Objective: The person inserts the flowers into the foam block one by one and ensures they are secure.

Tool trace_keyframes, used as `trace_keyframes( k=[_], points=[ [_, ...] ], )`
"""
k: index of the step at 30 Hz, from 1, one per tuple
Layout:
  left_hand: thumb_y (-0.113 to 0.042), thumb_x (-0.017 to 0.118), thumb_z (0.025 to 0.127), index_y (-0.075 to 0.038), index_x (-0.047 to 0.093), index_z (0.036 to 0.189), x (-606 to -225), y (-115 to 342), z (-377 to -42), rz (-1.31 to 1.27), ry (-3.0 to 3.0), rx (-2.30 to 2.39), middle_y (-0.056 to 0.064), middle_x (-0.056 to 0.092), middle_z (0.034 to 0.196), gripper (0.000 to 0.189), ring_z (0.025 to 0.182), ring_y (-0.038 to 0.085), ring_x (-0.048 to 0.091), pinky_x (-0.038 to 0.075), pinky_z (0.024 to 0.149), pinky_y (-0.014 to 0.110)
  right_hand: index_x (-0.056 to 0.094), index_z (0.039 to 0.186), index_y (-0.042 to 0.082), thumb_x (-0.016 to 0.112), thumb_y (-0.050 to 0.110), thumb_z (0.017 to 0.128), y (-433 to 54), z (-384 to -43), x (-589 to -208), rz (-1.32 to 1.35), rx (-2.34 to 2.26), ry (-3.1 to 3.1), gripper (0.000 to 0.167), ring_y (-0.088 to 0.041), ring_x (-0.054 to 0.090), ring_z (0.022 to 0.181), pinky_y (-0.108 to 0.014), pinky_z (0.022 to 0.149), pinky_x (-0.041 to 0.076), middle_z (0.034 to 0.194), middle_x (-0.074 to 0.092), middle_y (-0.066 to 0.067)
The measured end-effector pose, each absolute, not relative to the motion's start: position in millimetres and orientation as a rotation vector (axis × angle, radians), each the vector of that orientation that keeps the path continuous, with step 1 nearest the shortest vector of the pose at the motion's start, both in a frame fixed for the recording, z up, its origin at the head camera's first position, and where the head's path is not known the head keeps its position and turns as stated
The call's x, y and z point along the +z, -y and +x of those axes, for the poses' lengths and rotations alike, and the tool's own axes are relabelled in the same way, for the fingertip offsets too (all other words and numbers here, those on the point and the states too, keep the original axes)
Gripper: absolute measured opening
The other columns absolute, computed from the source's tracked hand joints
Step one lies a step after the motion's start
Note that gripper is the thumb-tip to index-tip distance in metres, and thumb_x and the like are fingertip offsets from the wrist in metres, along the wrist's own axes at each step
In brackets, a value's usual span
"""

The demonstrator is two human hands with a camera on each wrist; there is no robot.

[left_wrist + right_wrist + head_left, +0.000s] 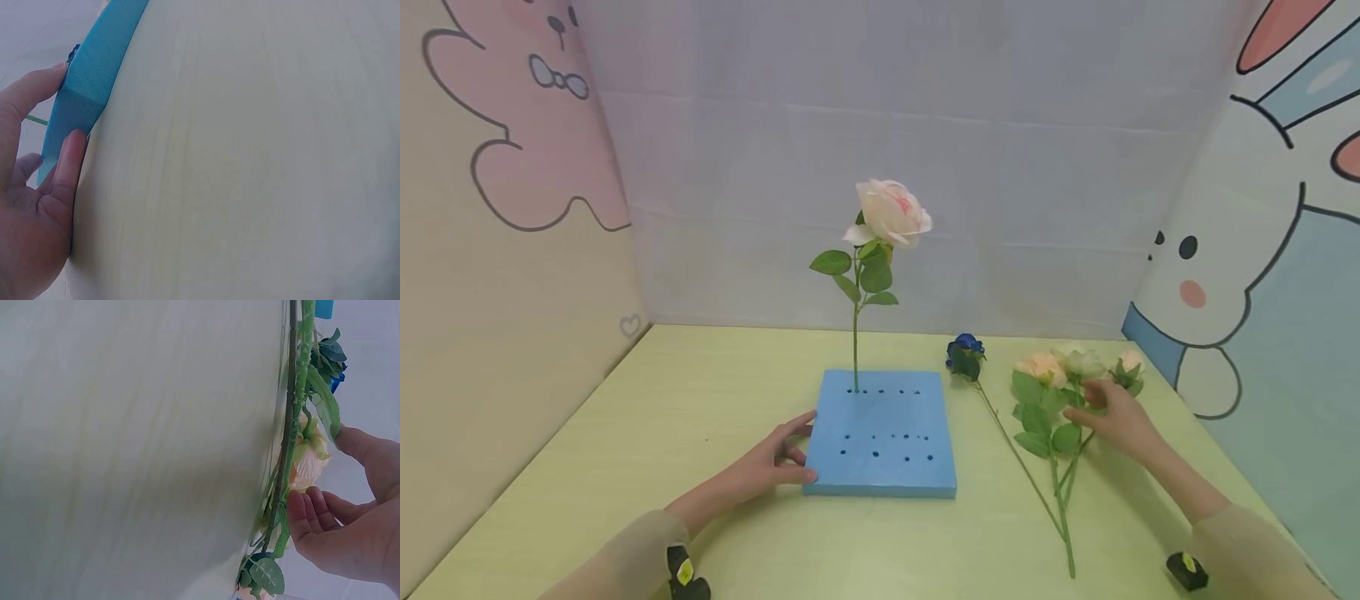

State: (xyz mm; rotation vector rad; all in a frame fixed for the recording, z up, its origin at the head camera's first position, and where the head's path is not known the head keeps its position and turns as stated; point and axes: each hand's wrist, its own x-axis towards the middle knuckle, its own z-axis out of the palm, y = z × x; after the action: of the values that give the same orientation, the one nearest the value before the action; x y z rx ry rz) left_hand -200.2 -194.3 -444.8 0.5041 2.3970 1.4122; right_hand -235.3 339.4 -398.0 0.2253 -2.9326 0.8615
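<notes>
A blue perforated block lies on the table, with a pale pink artificial rose upright in a back-row hole. My left hand rests against the block's left side, thumb by the front corner and fingers farther back; in the left wrist view the thumb touches its edge. Over the loose flowers at the right is my right hand, its thumb and fingers apart around leaves and stems. Those flowers include a peach rose, a pale greenish flower and a pinkish bud.
Between the block and the flower pile lies a dark blue rose, its long stem running toward the front. The pale yellow table is bounded by a plain back wall and cartoon-printed side walls.
</notes>
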Motion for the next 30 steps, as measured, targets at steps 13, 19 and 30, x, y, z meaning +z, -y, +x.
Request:
trace_keyframes(
  k=[13, 19, 30],
  points=[
    [-0.028, 0.074, 0.088, -0.017, 0.018, 0.159, -448, 194, -202, 0.521, -2.396, 1.417, 0.020, 0.033, 0.156, 0.091, 0.107, 0.021, 0.056, 0.047, 0.086, 0.026, 0.038, 0.138, -0.017, 0.069, 0.031, 0.092, -338, -235, -405, 0.226, 0.907, 2.973, 0.074, -0.052, 0.057, 0.111, -0.056, 0.088, 0.052, 0.131, 0.050, -0.040],
    [-0.028, 0.074, 0.088, -0.017, 0.019, 0.159, -449, 195, -202, 0.514, -2.396, 1.414, 0.021, 0.033, 0.156, 0.090, 0.107, 0.021, 0.055, 0.047, 0.086, 0.026, 0.033, 0.143, -0.015, 0.068, 0.036, 0.093, -341, -233, -410, 0.222, 1.029, 3.030, 0.079, -0.053, 0.052, 0.120, -0.055, 0.092, 0.051, 0.140, 0.045, -0.038],
    [-0.028, 0.074, 0.088, -0.017, 0.019, 0.159, -449, 195, -203, 0.522, -2.393, 1.419, 0.020, 0.033, 0.156, 0.090, 0.107, 0.021, 0.055, 0.047, 0.086, 0.025, 0.032, 0.147, -0.010, 0.069, 0.032, 0.093, -352, -233, -410, 0.297, 1.125, 3.021, 0.077, -0.051, 0.051, 0.123, -0.052, 0.090, 0.052, 0.142, 0.046, -0.035]
  ],
)
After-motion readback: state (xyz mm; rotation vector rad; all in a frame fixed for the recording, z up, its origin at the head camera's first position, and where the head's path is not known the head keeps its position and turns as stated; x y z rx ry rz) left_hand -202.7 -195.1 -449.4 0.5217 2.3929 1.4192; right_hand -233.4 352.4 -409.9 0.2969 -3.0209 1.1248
